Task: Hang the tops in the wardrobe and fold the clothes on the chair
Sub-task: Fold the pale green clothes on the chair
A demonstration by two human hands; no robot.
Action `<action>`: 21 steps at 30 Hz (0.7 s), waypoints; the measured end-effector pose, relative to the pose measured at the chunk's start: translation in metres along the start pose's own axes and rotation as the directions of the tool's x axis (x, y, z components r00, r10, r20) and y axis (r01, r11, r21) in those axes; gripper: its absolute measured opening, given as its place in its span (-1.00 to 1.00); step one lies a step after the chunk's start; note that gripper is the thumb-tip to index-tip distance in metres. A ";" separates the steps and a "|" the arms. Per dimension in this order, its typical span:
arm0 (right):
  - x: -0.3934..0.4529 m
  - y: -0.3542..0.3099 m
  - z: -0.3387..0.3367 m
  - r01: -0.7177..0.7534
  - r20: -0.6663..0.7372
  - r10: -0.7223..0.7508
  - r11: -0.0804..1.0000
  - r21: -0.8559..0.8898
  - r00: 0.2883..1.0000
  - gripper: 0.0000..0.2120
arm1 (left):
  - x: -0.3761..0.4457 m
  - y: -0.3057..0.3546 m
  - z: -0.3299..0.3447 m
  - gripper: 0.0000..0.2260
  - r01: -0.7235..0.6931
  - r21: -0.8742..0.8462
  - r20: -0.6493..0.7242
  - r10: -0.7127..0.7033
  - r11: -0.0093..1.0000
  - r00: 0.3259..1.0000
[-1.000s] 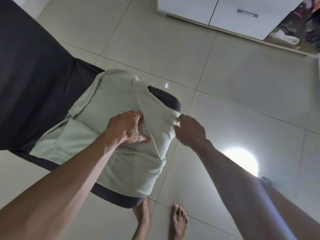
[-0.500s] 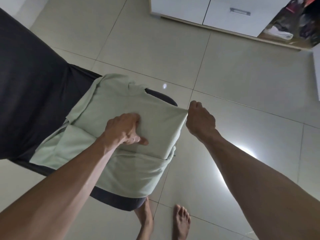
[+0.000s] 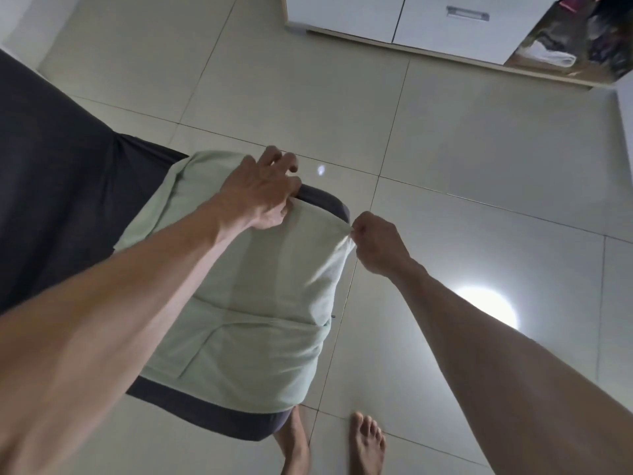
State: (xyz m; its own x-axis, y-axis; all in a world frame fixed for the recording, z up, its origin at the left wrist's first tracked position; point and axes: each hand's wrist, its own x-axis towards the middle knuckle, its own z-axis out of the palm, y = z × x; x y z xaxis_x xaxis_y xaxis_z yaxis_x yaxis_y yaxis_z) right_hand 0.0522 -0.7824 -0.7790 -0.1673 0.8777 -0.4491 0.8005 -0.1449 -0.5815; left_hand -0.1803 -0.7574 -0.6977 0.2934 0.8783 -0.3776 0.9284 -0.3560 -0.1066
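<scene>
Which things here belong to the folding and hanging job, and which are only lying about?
Job: pale green garment, dark chair, left hand, right hand, wardrobe.
Lying about: folded white cloth at the open wardrobe side.

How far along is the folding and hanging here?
Partly done: the pale green cloth garment lies folded over on the dark chair seat. In hand: the left hand and right hand pinch its far edge. Left: finishing this fold; hanging at the white wardrobe cannot be judged.
</scene>
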 end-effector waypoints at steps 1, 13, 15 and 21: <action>0.001 0.002 -0.003 0.018 -0.031 -0.017 0.999 0.048 0.999 -0.90 | 0.005 -0.004 -0.005 -0.76 -0.032 0.038 0.019 0.032 0.999 0.999; 0.003 -0.013 -0.016 0.228 0.017 -0.230 0.970 0.085 0.973 -0.84 | 0.007 -0.031 -0.029 -0.72 -0.230 0.088 0.236 0.204 0.969 0.950; -0.001 -0.013 -0.029 0.229 0.070 -0.234 0.971 0.073 0.970 -0.87 | 0.006 -0.041 -0.035 -0.64 -0.242 0.244 0.257 0.178 0.939 0.950; -0.018 -0.012 -0.035 0.296 0.107 -0.276 0.908 -0.296 0.955 -0.85 | -0.023 -0.058 -0.060 -0.62 -0.027 0.489 0.173 -0.067 0.872 0.983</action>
State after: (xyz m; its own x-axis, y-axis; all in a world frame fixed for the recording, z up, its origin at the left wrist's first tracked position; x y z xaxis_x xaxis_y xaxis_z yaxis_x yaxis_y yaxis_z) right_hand 0.0660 -0.7802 -0.7402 -0.4423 0.8295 -0.3411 0.8480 0.2630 -0.4601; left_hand -0.2272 -0.7375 -0.6273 0.1871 0.8317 -0.5228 0.6901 -0.4900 -0.5326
